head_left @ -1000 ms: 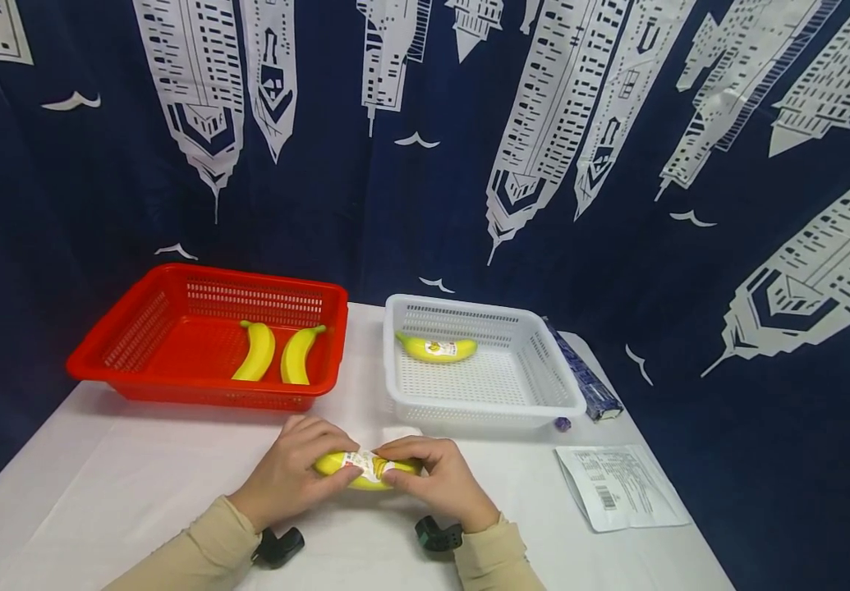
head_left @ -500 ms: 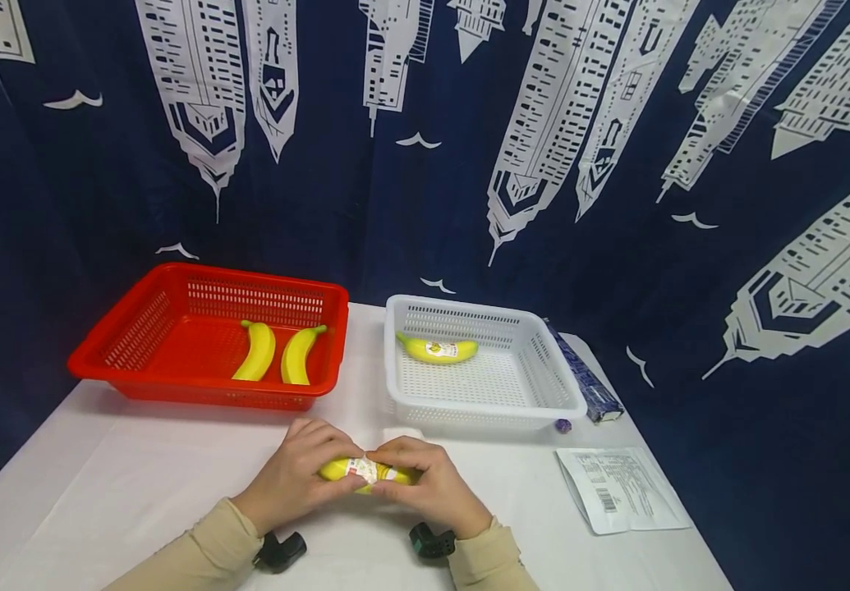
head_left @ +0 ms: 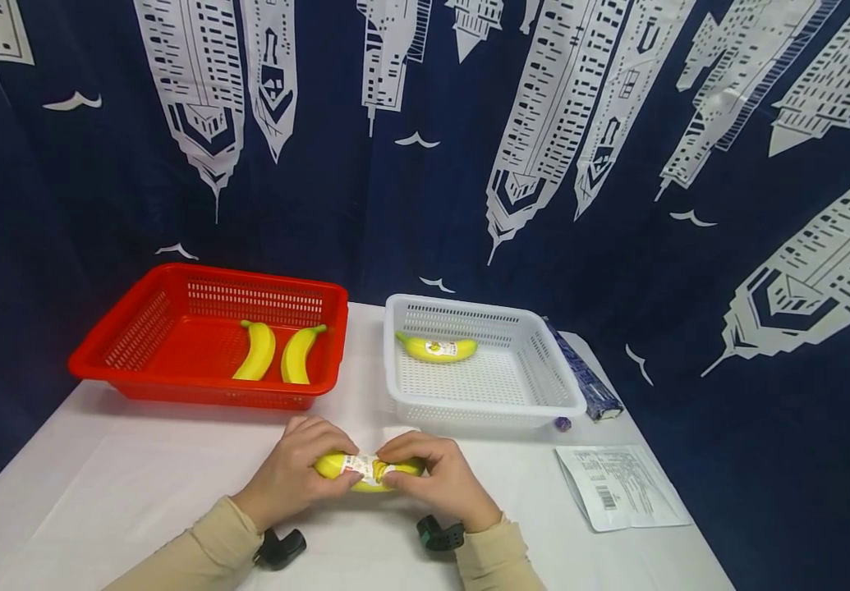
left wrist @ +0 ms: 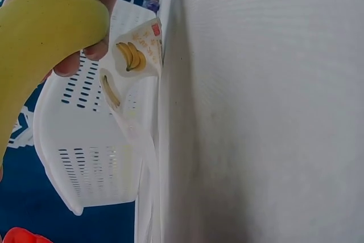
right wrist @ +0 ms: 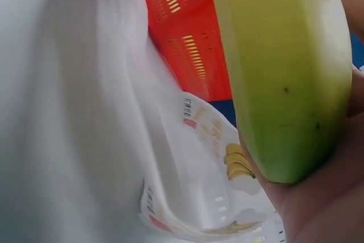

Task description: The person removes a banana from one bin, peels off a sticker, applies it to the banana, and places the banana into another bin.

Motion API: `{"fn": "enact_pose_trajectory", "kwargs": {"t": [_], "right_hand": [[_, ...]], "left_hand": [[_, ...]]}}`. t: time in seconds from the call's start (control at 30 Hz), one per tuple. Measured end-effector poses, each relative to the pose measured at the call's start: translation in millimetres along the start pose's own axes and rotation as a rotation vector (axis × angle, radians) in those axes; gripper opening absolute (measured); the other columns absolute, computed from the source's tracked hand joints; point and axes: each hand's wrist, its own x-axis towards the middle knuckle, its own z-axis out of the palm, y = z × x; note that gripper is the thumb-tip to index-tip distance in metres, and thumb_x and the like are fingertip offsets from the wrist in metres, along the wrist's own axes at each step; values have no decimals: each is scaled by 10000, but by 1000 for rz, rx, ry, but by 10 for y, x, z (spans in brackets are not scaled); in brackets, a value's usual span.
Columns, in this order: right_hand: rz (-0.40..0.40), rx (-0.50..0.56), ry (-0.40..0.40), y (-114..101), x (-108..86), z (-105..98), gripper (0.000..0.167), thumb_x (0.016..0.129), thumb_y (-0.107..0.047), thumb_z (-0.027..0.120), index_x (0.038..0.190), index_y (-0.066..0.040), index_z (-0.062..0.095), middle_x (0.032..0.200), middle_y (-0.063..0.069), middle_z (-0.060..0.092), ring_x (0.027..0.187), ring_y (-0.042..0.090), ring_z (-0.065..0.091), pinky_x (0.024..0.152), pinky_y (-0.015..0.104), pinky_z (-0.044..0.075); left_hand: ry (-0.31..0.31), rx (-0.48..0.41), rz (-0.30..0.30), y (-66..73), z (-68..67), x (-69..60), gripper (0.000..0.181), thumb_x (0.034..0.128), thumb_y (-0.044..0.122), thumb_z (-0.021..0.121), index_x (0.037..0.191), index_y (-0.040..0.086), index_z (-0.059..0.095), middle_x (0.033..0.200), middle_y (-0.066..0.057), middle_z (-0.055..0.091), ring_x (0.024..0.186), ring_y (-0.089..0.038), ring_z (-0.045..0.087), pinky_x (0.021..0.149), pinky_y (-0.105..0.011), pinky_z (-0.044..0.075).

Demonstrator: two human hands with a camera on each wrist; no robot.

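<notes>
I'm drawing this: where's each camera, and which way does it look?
Head: on the head, looking forward and down at a red basket and white basket; left hand, right hand show.
Left wrist: worn there, facing a banana and the white basket; fingers show.
Right wrist: worn there, facing the banana and red basket; a hand shows.
Wrist views share banana and label.

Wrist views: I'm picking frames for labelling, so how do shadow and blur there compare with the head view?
Head view: fairly even light, with a faint shadow below the held banana; left wrist view: a broad, soft-edged grey shadow down the tablecloth; right wrist view: the tablecloth at the left is hazy with soft shadow, while dark specks on the banana show distinctly.
</notes>
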Motion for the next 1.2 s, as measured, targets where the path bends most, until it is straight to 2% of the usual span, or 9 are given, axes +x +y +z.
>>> {"fn": "enact_pose_trajectory", "kwargs": {"t": [0.13, 0.3, 0.4, 0.57, 0.67, 0.8, 0.93, 1.07, 1.2], "right_hand": [[11, 27, 0, 6, -12, -51, 223, 875, -44, 798, 1097, -48, 775, 1153, 130, 747, 1118, 241, 692, 936, 302, 561], [62, -80, -11, -12, -20, -97, 317, 839, -117, 854, 1142, -123, 764, 1177, 52, 750, 1145, 216, 677, 1017, 299, 511], [96, -127, -23, -26, -24, -114, 350, 818, -145, 877, 1148, -151, 760, 1190, 33, 749, 1144, 202, 675, 1032, 289, 495], [114, -121, -56, -47, -58, -177, 346, 795, -124, 887, 1118, -139, 764, 1162, 61, 754, 1113, 209, 677, 1009, 268, 494], [135, -128, -83, -55, -96, -233, 334, 786, -139, 896, 1095, -153, 770, 1117, 29, 757, 1079, 196, 672, 992, 269, 502], [200, -159, -109, -60, -185, -303, 310, 786, -176, 900, 1069, -189, 772, 1071, -33, 759, 1035, 137, 677, 970, 260, 516], [240, -205, -137, -52, -285, -349, 286, 790, -205, 898, 1043, -198, 765, 1065, -47, 756, 1012, 92, 676, 941, 250, 532], [222, -254, -161, -27, -325, -361, 285, 779, -175, 902, 1023, -184, 754, 1064, -27, 749, 1008, 98, 667, 933, 256, 533], [207, -329, -188, -15, -310, -333, 297, 761, -154, 910, 1009, -198, 753, 1048, -63, 743, 1021, 88, 648, 947, 267, 522]], "left_hand": [[4, -19, -13, 5, 4, 3, 250, 779, 297, 884, 956, 240, 717, 932, 161, 695, 899, -60, 596, 906, -296, 362], [27, -7, -21, 4, 27, -2, 230, 789, 255, 873, 964, 233, 725, 933, 164, 692, 890, -47, 604, 889, -283, 368], [8, -16, -66, 16, 32, -10, 234, 792, 176, 853, 984, 232, 732, 952, 166, 691, 903, -36, 611, 892, -278, 390], [-49, -62, -170, 37, 28, -31, 243, 859, 139, 812, 1065, 239, 733, 1026, 153, 714, 981, -35, 640, 909, -238, 456], [-40, -90, -187, 28, 43, -40, 245, 888, 111, 788, 1093, 232, 729, 1038, 121, 730, 997, -57, 658, 919, -200, 468], [-10, -111, -220, 4, 69, -68, 283, 883, 61, 786, 1103, 233, 737, 1041, 104, 742, 994, -65, 675, 900, -173, 492], [0, -129, -297, 5, 88, -84, 312, 878, 64, 801, 1126, 247, 757, 1065, 144, 749, 989, -49, 690, 813, -231, 552], [0, -168, -383, 10, 112, -62, 311, 887, 82, 802, 1160, 227, 768, 1078, 121, 766, 950, -51, 698, 759, -292, 568], [-30, -231, -526, 11, 132, 33, 284, 938, 124, 761, 1214, 191, 762, 1111, 97, 771, 972, -44, 692, 772, -269, 564]]}}
